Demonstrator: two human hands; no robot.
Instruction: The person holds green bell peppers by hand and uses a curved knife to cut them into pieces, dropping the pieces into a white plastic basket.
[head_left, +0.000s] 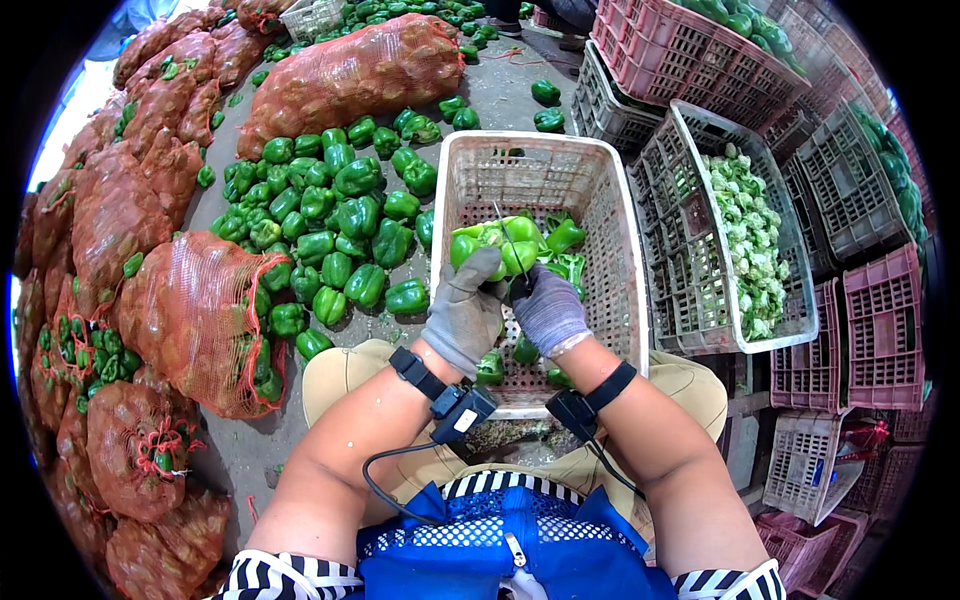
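In a grey glove, my left hand (466, 307) grips a pale green bell pepper (519, 257) above a white plastic crate (634, 277) between my knees. My right hand (551, 309), gloved in grey-purple, is closed around a knife (507, 234) whose thin blade crosses in front of the pepper. Its handle is mostly hidden in the fist. Cut green pepper pieces (565, 236) lie in the crate beyond my hands, and a few more peppers (526, 350) rest at its near end. The exact contact of blade and pepper is hard to make out.
Left of the crate, a pile of green bell peppers (330, 202) covers the floor beside an open red mesh sack (195, 315). Another full sack (352, 75) lies behind. At right stand a crate of pale green pepper cores (742, 240) and stacked pink crates (697, 56).
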